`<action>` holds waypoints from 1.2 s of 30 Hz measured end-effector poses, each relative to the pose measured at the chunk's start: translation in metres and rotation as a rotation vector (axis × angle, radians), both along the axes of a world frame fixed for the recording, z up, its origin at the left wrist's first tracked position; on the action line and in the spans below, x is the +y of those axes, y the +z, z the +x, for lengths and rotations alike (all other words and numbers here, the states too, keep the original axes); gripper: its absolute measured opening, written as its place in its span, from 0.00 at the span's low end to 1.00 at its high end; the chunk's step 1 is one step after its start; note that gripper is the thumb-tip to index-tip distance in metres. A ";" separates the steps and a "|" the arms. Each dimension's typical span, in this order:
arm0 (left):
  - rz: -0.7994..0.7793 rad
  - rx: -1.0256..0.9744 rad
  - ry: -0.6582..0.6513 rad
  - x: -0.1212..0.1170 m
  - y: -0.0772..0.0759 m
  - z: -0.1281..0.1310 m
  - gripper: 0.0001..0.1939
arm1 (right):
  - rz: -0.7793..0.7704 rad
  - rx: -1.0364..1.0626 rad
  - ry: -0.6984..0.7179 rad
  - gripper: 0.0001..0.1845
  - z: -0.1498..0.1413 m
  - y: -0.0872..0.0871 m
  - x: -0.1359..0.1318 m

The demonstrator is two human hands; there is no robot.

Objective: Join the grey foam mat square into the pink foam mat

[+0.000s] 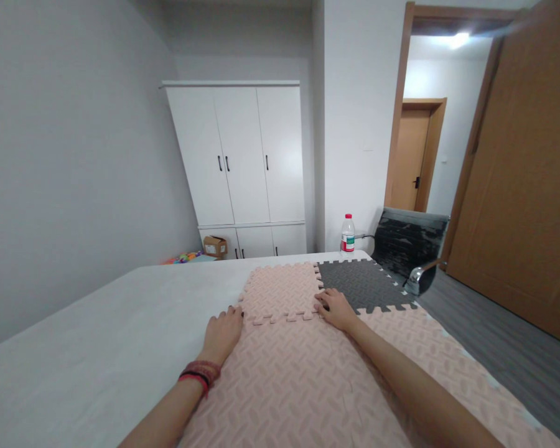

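Both hands' fingers lie flat, spread on the pink mat [280, 292], fingertips hard to make out.

White wardrobe [242, 162] against grey wall; open wooden door [522, 180]; black chair [408, 246].

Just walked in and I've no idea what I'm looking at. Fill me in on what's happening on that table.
A person is pressing both hands on interlocking foam mats spread over a white table. The left hand lies flat at the left corner of a small pink tile; the right hand rests where that tile meets a grey tile. Larger pink mats lie nearer the person. A water bottle stands at the far edge.
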State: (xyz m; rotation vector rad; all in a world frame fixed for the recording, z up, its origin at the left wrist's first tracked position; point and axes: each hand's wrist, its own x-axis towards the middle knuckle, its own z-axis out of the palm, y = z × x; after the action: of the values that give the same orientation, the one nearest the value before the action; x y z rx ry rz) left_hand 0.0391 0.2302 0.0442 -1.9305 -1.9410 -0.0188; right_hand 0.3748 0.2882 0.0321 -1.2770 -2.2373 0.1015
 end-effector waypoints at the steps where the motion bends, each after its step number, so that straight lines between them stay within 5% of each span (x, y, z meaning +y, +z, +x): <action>1: 0.001 0.002 -0.005 0.000 0.000 0.000 0.19 | 0.002 -0.002 0.004 0.17 0.000 0.000 0.000; 10: 0.002 -0.031 -0.003 0.001 -0.006 0.003 0.23 | 0.011 -0.033 0.022 0.17 0.002 -0.003 0.002; 19: -0.220 -0.164 -0.059 0.018 -0.004 -0.014 0.26 | -0.004 -0.060 0.000 0.19 0.003 -0.004 0.004; 27: -0.211 -0.230 0.034 0.020 -0.001 0.023 0.40 | 0.017 -0.031 -0.029 0.18 0.000 -0.002 -0.001; 32: -0.273 -0.272 0.090 0.022 0.008 0.027 0.29 | -0.008 -0.011 -0.020 0.15 0.006 0.004 0.001; 36: -0.291 -0.291 0.088 0.021 0.012 0.022 0.24 | -0.024 0.012 -0.081 0.19 0.051 0.017 0.014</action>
State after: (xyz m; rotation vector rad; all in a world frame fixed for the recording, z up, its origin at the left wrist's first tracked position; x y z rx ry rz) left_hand 0.0609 0.2514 0.0561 -2.1200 -2.3288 0.0083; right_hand 0.4262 0.3020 0.0492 -1.3744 -2.1773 0.1051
